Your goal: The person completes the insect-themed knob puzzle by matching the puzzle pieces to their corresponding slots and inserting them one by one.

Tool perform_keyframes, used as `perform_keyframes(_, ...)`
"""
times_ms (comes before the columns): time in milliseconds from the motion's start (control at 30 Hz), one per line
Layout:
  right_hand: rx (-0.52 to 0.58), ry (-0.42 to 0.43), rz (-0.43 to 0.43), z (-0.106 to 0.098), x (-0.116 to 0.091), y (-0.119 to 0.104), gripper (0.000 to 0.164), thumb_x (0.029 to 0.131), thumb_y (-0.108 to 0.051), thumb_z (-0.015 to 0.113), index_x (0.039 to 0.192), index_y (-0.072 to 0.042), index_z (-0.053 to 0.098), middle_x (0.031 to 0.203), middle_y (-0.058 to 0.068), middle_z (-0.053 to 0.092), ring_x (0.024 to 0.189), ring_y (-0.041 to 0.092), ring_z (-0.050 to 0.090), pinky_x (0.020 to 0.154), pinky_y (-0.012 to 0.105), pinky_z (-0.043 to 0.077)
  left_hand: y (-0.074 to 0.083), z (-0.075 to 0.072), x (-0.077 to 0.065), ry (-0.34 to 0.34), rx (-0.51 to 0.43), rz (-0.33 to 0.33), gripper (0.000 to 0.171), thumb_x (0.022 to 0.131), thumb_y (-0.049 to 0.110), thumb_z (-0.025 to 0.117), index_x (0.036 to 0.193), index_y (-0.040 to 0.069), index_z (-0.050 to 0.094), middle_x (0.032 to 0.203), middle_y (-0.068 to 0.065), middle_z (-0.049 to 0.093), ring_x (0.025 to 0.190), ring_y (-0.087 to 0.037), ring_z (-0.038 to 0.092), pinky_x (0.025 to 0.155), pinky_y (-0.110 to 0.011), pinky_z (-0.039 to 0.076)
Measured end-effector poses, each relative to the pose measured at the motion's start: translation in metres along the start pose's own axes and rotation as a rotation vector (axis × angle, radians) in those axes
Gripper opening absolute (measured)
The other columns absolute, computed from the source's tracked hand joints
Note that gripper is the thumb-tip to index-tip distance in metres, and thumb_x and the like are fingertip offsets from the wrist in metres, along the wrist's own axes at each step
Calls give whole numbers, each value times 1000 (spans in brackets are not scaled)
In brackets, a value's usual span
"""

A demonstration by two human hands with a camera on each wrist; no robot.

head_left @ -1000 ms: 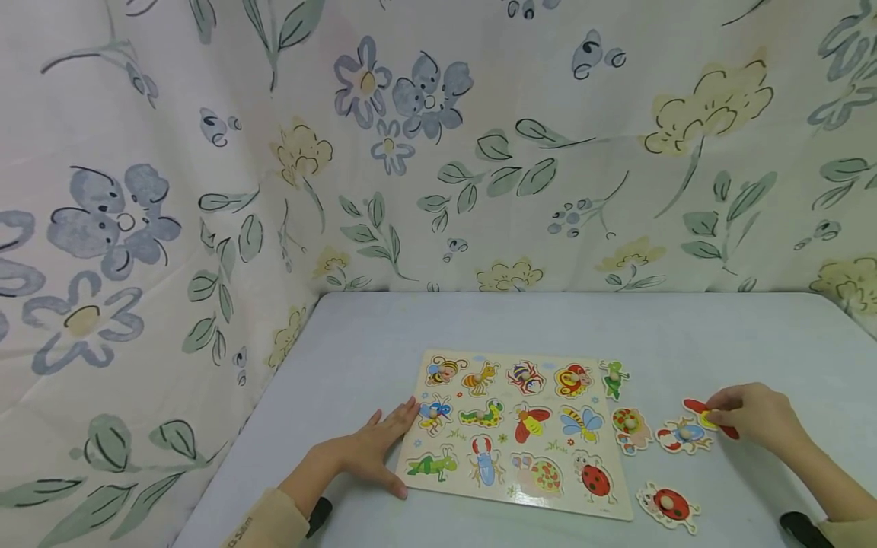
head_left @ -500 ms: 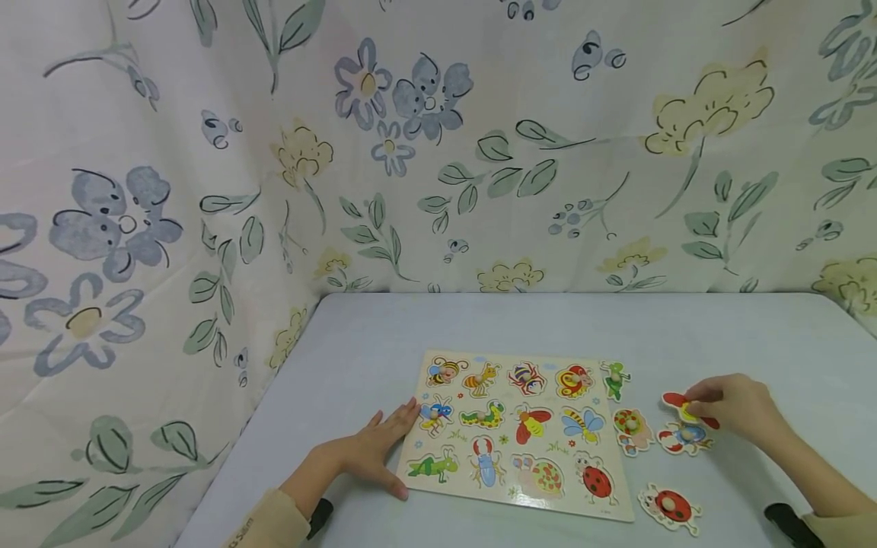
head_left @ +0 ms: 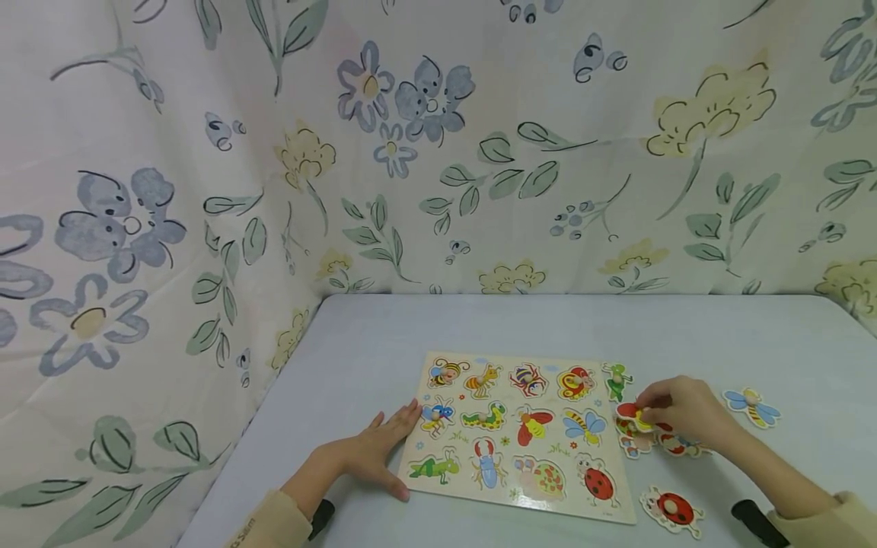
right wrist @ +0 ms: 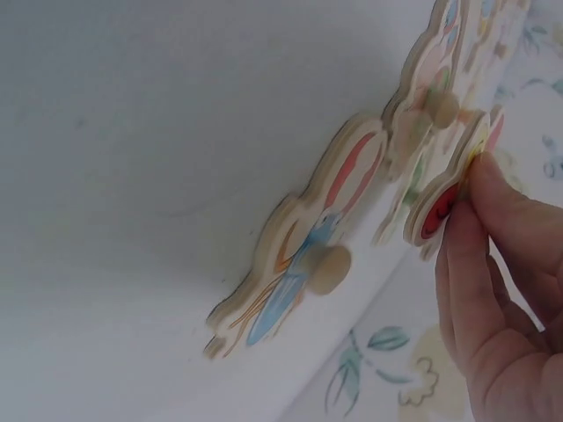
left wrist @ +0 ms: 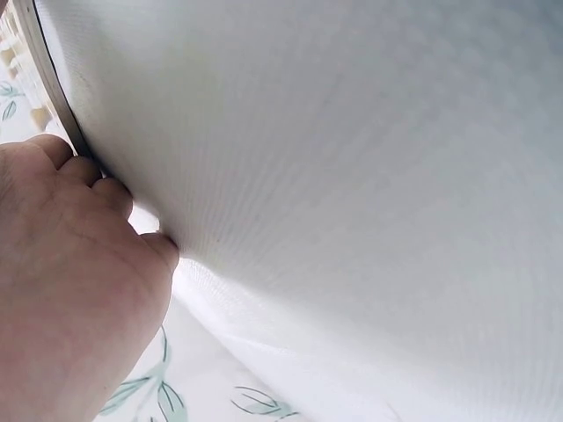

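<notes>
My right hand [head_left: 688, 411] pinches a red-winged, yellow-bodied insect puzzle piece [head_left: 628, 412] between thumb and fingers. In the right wrist view the piece [right wrist: 434, 214] is held tilted, apart from the stag beetle piece [right wrist: 303, 259]. From the head it overlaps the snail piece [head_left: 632, 449], just right of the wooden puzzle board [head_left: 575, 506]. My left hand [head_left: 377, 449] lies with spread fingers against the board's left edge, thumb at the lower corner. Knobbed pieces sit in the board's top row and in part of its middle row; a matching red-yellow insect picture [head_left: 533, 426] shows there.
Right of the board lie a grasshopper piece [head_left: 617, 380], the stag beetle piece partly under my hand, a ladybug piece [head_left: 674, 510] and a blue-winged striped insect piece [head_left: 751, 407]. A floral curtain [head_left: 438, 213] hangs behind the white table [head_left: 384, 327].
My right hand has carried the red-yellow insect piece left, past the stag beetle piece toward the board. The blue-winged piece, hidden before, now shows. The left hand stays put.
</notes>
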State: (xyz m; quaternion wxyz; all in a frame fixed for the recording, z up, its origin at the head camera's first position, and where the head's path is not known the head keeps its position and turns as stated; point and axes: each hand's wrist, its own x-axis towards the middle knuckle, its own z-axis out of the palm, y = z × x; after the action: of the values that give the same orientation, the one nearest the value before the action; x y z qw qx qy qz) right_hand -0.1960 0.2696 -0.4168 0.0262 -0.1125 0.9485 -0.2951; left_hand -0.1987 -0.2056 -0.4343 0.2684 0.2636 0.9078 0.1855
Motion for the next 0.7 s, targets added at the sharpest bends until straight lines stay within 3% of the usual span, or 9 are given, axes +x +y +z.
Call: perform_keyframes(700, 135, -164, -193, 22, 12, -27, 9, 80, 1, 75, 84, -6, 73, 86, 0, 69, 77, 14, 63, 62, 22, 55, -1, 1, 1, 2, 1, -1, 125, 69, 45, 85, 156, 7, 5, 163, -8, 0, 149, -27, 4, 118, -52, -1)
